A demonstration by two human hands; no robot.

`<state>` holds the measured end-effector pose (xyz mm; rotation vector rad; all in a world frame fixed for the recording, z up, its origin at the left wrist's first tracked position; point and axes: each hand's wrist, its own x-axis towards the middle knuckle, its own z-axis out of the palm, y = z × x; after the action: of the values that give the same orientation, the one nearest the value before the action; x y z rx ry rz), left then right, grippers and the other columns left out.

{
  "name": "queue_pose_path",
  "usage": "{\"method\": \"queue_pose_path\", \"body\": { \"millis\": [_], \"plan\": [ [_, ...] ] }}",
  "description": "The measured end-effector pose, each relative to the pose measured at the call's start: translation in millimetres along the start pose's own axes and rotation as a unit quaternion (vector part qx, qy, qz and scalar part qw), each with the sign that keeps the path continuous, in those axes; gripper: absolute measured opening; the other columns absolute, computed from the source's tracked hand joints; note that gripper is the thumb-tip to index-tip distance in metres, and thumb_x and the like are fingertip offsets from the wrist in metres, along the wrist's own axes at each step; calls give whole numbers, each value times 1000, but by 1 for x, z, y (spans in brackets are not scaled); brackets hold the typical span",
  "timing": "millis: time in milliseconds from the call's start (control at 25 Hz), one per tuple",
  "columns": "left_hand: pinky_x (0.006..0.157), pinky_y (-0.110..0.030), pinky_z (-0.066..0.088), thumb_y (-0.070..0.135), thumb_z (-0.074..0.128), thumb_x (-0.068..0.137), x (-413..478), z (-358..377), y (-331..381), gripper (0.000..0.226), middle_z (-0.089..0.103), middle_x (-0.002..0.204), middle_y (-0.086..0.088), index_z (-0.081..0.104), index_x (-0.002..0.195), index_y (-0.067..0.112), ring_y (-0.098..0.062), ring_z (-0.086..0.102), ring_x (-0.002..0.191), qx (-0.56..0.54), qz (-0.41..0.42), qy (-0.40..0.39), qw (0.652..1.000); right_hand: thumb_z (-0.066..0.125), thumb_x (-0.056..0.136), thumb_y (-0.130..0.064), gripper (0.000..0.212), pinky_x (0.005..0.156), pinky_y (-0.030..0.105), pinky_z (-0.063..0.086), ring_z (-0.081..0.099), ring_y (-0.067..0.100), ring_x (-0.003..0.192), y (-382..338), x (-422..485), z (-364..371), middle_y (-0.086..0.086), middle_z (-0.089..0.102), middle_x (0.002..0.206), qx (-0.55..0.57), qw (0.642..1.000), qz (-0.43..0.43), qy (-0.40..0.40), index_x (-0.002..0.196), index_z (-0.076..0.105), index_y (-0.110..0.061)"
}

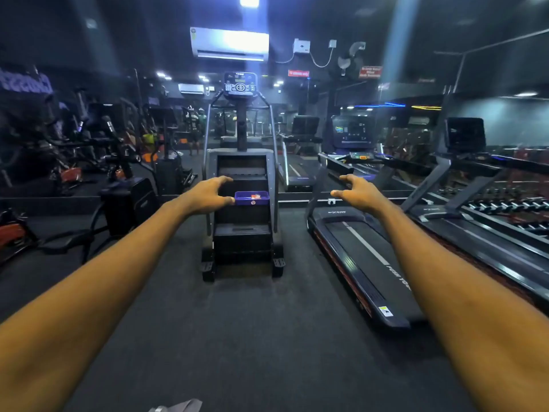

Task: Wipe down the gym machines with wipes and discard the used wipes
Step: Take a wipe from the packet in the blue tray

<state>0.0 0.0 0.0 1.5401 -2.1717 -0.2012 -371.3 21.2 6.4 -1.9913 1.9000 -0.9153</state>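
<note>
Dim gym, blue-tinted ceiling lights. Dark grey floor (pixel 252 337) from the bottom edge up to the machines.

Right side: long black treadmill (pixel 365 263), belt running away from the camera, white stripe along it. Second treadmill (pixel 490 242) just beside it, further right.

Centre: stair climber (pixel 242 162), upright, facing the camera, grey side rails, black steps stacked upward.

Left side: row of exercise bikes (pixel 118 173), dark frames with orange parts, well apart from the stair climber.

High on the far wall: white air conditioner (pixel 230 44), directly above the climber.

Both bare forearms stretched forward. Left hand (pixel 205 194) empty, fingers spread and loosely curved, thumb apart; in view in front of the climber's left rail. Right hand (pixel 361 193) likewise empty, fingers spread and curved, above the near treadmill's front end.

Console (pixel 240 84) on top of the climber's post, round dial and buttons.

Blue tray (pixel 252 198) resting on a middle step of the climber, something small, red and white inside; too small to name. Left fingertip at the tray's left edge in view; contact cannot be told.

Pale grey scrap (pixel 178 407) at the bottom edge, cut off.
</note>
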Motion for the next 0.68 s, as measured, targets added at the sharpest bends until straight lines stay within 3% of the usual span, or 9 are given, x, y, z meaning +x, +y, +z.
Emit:
{"method": "queue_pose_path", "body": {
  "millis": [240,360,680],
  "plan": [
    [110,-37,36,33,65,92,36,0,-42,64,43,151,-10,39,148,16,-24,43,137,-10,-33,7,999,66,91,-38,70,111,42,36,43,31,137,-13,56,46,13,44,151,10,1000,2,-27,152,36,-18],
    [110,-36,33,32,64,93,74,7,-63,63,42,152,-9,38,149,17,-24,41,138,-9,-43,7,999,66,92,-34,67,104,35,38,47,30,133,-10,102,66,12,49,147,24,999,-4,-39,151,37,-16],
    [110,-35,34,28,64,93,200,32,-109,62,44,150,-9,39,148,16,-24,43,136,-16,-61,17,998,65,93,-30,62,103,32,37,47,29,133,6,242,104,13,49,147,41,998,-4,-42,148,41,-15]
  ]
}}
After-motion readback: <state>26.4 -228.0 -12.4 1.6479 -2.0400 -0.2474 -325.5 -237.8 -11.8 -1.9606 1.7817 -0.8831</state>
